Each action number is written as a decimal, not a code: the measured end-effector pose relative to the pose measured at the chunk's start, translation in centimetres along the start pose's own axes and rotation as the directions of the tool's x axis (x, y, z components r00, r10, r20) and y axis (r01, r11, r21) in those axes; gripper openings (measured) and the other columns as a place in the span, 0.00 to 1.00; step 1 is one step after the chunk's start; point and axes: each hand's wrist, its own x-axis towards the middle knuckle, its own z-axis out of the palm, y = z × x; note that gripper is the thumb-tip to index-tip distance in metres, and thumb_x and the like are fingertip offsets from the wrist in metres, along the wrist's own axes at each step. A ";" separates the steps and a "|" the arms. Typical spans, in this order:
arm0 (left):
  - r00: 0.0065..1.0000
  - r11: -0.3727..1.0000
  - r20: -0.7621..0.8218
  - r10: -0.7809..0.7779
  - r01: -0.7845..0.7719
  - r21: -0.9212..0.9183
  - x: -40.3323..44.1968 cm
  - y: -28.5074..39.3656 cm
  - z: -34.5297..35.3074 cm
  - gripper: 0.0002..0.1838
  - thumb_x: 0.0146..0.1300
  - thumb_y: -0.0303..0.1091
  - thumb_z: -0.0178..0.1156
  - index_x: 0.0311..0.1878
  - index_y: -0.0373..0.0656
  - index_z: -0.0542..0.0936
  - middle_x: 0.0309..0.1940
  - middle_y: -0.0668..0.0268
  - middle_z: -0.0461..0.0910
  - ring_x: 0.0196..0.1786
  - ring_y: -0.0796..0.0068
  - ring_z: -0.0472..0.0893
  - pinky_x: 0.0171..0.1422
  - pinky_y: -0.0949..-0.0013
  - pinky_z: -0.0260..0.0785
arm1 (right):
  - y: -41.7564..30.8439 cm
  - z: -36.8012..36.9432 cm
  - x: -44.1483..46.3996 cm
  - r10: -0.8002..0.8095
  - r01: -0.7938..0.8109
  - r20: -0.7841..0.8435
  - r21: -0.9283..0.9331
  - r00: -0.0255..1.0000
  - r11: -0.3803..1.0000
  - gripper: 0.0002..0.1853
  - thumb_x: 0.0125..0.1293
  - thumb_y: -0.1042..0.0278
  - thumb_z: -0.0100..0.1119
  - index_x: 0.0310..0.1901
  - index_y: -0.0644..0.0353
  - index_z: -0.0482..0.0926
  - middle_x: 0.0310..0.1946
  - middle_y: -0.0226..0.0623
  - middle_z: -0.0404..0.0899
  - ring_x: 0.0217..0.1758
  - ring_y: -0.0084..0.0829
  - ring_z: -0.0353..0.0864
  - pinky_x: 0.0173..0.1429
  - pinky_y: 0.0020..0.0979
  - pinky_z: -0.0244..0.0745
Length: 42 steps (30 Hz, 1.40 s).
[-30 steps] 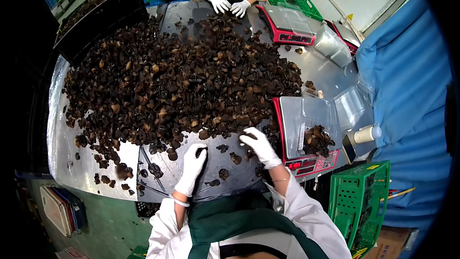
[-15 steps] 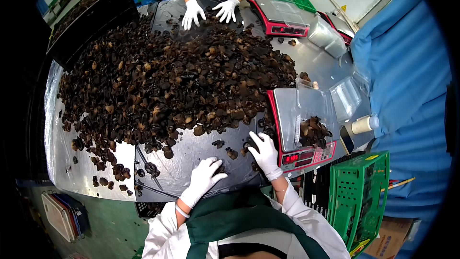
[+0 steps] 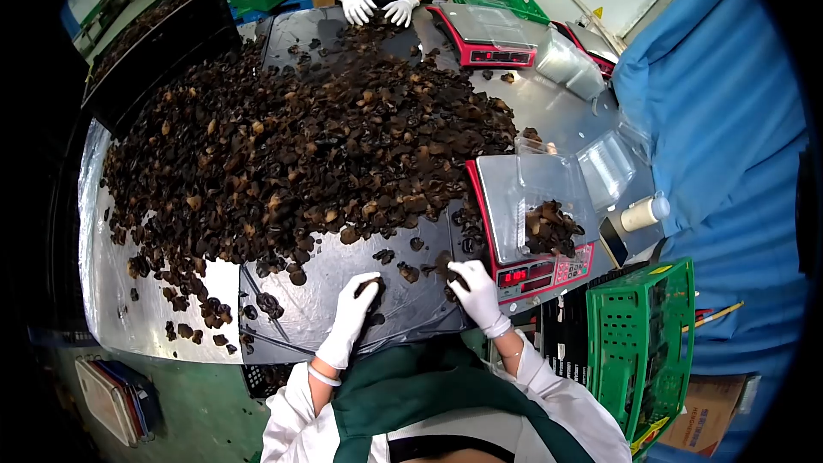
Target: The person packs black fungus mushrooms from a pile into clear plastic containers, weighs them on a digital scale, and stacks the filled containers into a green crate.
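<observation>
In a white glove, my left hand (image 3: pixel 350 315) is closed at the near side of the table, with a dark piece of wood ear mushroom at its fingertips. My right hand (image 3: pixel 480 297), also gloved, has its fingers curled against a brown wood ear mushroom (image 3: pixel 443 264) left of the scale. A few loose wood ear mushrooms (image 3: pixel 409 273) lie between the two hands. Beside my right hand stands a red digital scale (image 3: pixel 491 236). On it, an open clear plastic box (image 3: pixel 550 178) holds a small heap of wood ears (image 3: pixel 555 230).
A big pile of wood ears (image 3: pixel 291 150) covers the table's middle. Across it, a co-worker's gloved hands (image 3: pixel 377 9) rest near a second scale (image 3: pixel 489 34). A white bottle (image 3: pixel 645 213) and a phone (image 3: pixel 613 242) lie at right. Green crates (image 3: pixel 639 351) stand below.
My left hand has closed on a dark piece. My right hand has lowered slightly and curled its fingers at a brown piece. The co-worker's hands have drawn back toward their body.
</observation>
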 end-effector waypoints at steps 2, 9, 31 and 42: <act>0.972 0.841 0.091 -0.216 0.232 -0.489 -0.1 0.4 0.1 0.16 0.69 0.40 0.55 0.55 0.44 0.77 0.42 0.67 0.80 0.36 0.79 0.76 0.32 0.78 0.65 | -0.1 0.7 -1.8 -0.005 0.013 0.076 -0.113 0.997 0.993 0.19 0.54 0.69 0.67 0.50 0.51 0.80 0.39 0.39 0.75 0.40 0.41 0.79 0.42 0.36 0.77; 0.902 0.420 0.249 -0.352 0.390 -0.819 0.8 0.0 1.4 0.19 0.69 0.47 0.53 0.55 0.46 0.76 0.44 0.62 0.80 0.36 0.72 0.77 0.28 0.76 0.66 | 0.0 0.7 -0.4 -0.054 0.047 0.077 0.083 0.996 0.995 0.18 0.53 0.75 0.63 0.47 0.52 0.79 0.44 0.39 0.77 0.42 0.45 0.81 0.45 0.38 0.78; 0.932 0.943 0.144 0.332 -0.329 -0.046 6.0 13.0 27.4 0.16 0.65 0.34 0.60 0.54 0.40 0.78 0.46 0.64 0.79 0.48 0.71 0.77 0.58 0.68 0.68 | 7.3 -20.0 5.3 -0.104 0.112 -0.074 0.107 0.992 0.988 0.25 0.51 0.65 0.70 0.51 0.58 0.75 0.56 0.44 0.73 0.58 0.48 0.75 0.61 0.40 0.72; 0.941 0.937 -0.064 0.332 -0.322 0.133 6.8 9.9 25.5 0.10 0.67 0.31 0.57 0.48 0.39 0.81 0.42 0.64 0.82 0.46 0.72 0.80 0.53 0.70 0.71 | 13.8 -22.4 5.1 -0.213 0.215 -0.272 -0.024 0.939 0.976 0.33 0.56 0.45 0.65 0.59 0.57 0.75 0.57 0.41 0.75 0.57 0.40 0.77 0.57 0.35 0.73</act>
